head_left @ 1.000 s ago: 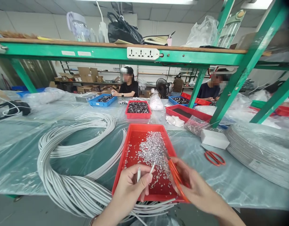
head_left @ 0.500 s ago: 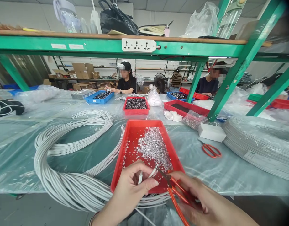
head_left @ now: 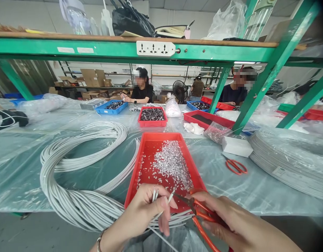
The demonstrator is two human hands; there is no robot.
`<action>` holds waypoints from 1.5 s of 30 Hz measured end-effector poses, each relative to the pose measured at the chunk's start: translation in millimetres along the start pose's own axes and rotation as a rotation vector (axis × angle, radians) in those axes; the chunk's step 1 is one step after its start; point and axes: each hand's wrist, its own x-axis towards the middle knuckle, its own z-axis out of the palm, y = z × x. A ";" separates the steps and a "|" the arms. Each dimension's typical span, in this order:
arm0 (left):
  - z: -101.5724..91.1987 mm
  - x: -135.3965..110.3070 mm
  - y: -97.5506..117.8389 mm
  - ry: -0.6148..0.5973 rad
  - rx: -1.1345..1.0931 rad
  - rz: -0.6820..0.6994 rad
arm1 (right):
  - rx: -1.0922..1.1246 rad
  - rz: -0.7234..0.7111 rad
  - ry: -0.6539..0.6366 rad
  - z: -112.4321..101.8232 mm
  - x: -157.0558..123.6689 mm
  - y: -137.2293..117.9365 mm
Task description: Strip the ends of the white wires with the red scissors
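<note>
While my left hand [head_left: 148, 213] pinches the white cable ends [head_left: 161, 197] between thumb and fingers, their tips stick up and slightly right, long axis running from my palm toward the tray. Orange-handled scissors [head_left: 197, 211] sit gripped in my right hand [head_left: 229, 222], fingers curled through the loops, blades parted and pointing left at the tips, nearly touching one. Left hand is on the cable; right is just beside it. All this hovers over the near rim of the red tray [head_left: 140, 159] of silvery offcuts [head_left: 173, 164]. Cable bundle [head_left: 80, 206] loops away to my left.
</note>
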 end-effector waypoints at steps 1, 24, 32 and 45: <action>0.0 0.6 -1.2 -0.026 -0.019 -0.008 | -0.006 0.002 0.005 -0.6 -0.1 0.7; 14.4 -2.7 -0.3 0.184 0.369 0.118 | 0.190 0.064 0.028 14.6 -4.5 10.6; 10.7 2.0 -5.1 0.197 0.572 0.205 | 0.128 0.079 -0.033 21.4 0.0 7.7; -2.6 3.0 -11.2 -0.176 -0.047 -0.096 | 0.078 0.072 -0.101 8.1 1.2 -7.2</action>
